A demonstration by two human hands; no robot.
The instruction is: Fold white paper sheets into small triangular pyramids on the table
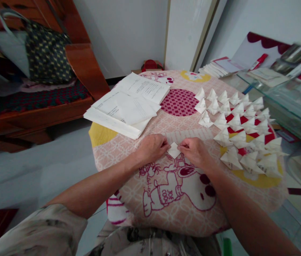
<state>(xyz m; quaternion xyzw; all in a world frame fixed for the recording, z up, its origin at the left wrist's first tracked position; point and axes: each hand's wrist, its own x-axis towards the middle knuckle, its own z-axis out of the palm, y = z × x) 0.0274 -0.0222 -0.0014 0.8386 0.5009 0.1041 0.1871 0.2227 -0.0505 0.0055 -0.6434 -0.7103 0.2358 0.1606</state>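
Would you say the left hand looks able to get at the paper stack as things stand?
Probably yes: the paper stack lies just beyond the left hand, nothing standing between them, though that hand holds folded paper.

One camera, worn on the person's head, looks forward and down from above the near edge of the surface (107, 160), with the left hand (153, 146) and right hand (195, 152) close to mid-frame. The view is near yet wide, taking in a wooden seat (81, 71) at the left, a glass shelf (280, 103) at the right and, beyond the surface, the pale wall (129, 35).
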